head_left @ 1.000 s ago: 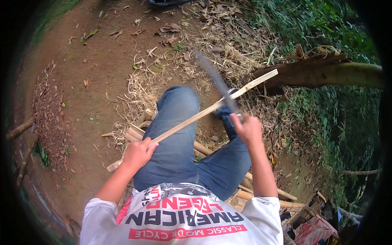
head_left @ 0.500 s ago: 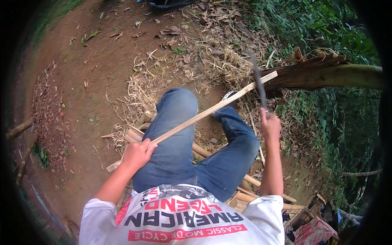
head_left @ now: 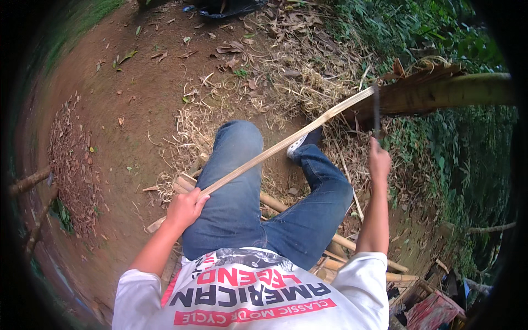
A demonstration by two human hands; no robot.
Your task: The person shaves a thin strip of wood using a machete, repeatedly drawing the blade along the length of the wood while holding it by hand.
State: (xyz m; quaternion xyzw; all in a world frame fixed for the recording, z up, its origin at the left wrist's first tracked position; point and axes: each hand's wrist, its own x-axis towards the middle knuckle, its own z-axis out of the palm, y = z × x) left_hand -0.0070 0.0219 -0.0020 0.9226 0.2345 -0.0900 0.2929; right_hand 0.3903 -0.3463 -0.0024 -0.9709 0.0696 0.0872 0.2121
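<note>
My left hand (head_left: pixel 186 209) is closed around the near end of a long, pale bamboo strip (head_left: pixel 280 146). The strip slants up to the right across my left thigh, and its far end reaches the trunk. In my right hand (head_left: pixel 379 160) is a machete (head_left: pixel 377 113), gripped by its handle. The dark blade, smeared by motion, points away from me and is right at the strip's far end. Whether blade and strip touch, I cannot tell.
A thick trunk (head_left: pixel 456 92) lies across the right side, with green plants around it. Curly pale shavings (head_left: pixel 308 91) cover the ground beyond my knees. Bamboo poles (head_left: pixel 344 242) are under and beside my legs. A black plastic bag (head_left: pixel 228 8) lies at the far edge.
My right hand and the machete have moved right and slightly toward the strip's tip. The strip's far end has risen a little. My left hand keeps its hold.
</note>
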